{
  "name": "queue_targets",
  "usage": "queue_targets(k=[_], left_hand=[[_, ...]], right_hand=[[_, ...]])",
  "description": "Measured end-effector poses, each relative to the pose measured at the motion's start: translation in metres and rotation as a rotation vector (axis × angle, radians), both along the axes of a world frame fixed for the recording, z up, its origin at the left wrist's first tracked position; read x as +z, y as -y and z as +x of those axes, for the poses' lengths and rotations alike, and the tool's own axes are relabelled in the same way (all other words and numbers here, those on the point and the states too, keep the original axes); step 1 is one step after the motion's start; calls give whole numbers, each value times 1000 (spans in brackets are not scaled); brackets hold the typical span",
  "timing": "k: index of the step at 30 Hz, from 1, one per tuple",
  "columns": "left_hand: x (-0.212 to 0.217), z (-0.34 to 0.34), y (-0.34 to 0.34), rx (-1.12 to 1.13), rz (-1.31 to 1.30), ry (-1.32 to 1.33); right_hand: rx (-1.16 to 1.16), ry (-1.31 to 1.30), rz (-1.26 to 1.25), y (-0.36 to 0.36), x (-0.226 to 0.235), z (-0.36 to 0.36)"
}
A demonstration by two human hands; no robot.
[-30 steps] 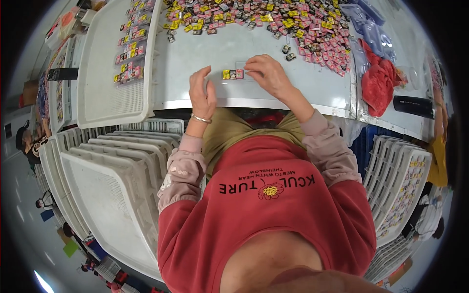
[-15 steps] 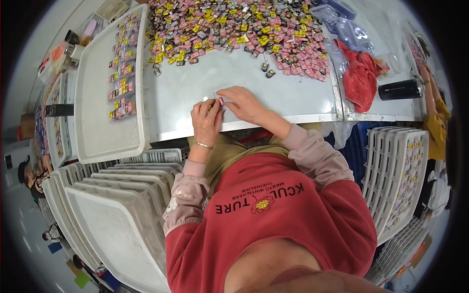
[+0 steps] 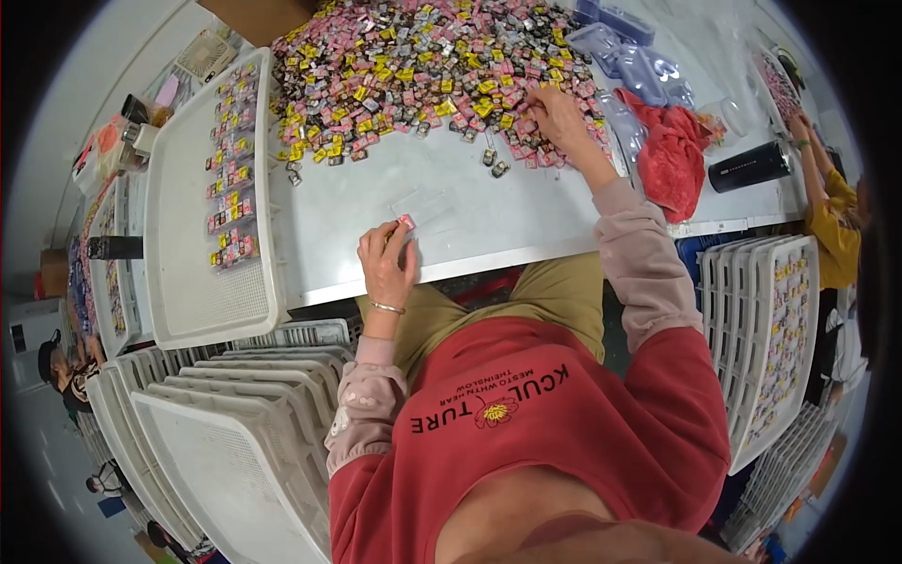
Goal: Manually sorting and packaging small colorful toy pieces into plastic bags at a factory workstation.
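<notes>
My left hand (image 3: pixel 387 268) is near the table's front edge, its fingers curled round the near end of a clear plastic tray (image 3: pixel 427 205). A small pink packet (image 3: pixel 406 222) lies at that end, right by the fingertips. Stretched out to the far right, my right hand (image 3: pixel 562 127) has its fingertips bent into a wide pile of small packets (image 3: pixel 404 70) in pink, yellow, black and silver. What those fingertips pinch, if anything, is too small to make out. Two dark packets (image 3: pixel 494 164) lie just off the pile's near edge.
At left, a white rack tray (image 3: pixel 174 273) holds a column of filled clear trays (image 3: pixel 232 211). Stacked white trays (image 3: pixel 202 423) stand below it. To the right are a red cloth (image 3: pixel 672 164), clear plastic pieces (image 3: pixel 648 70) and a black bottle (image 3: pixel 750 167). Co-workers are at both sides.
My right hand has left the spot beside my left hand and reached away to the pile's right part. My left hand stays by the clear tray. The view has shifted slightly.
</notes>
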State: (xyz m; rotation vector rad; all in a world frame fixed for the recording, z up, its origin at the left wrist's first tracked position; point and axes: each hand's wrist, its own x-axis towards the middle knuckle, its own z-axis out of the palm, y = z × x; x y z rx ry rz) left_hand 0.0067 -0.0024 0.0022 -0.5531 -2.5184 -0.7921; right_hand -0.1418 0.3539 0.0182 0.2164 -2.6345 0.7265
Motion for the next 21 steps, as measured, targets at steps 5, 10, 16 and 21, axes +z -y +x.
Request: queue_targets(k=[5, 10, 16, 21], left_hand=[[4, 4, 0, 17, -9, 19], [3, 2, -1, 1, 8, 31], [3, 0, 1, 12, 6, 28], [4, -2, -2, 2, 8, 28]], right_hand=[[-37, -28, 81, 9, 28, -24], [60, -182, -134, 24, 43, -102], [291, 172, -250, -18, 58, -108], [318, 181, 130, -33, 22, -44]])
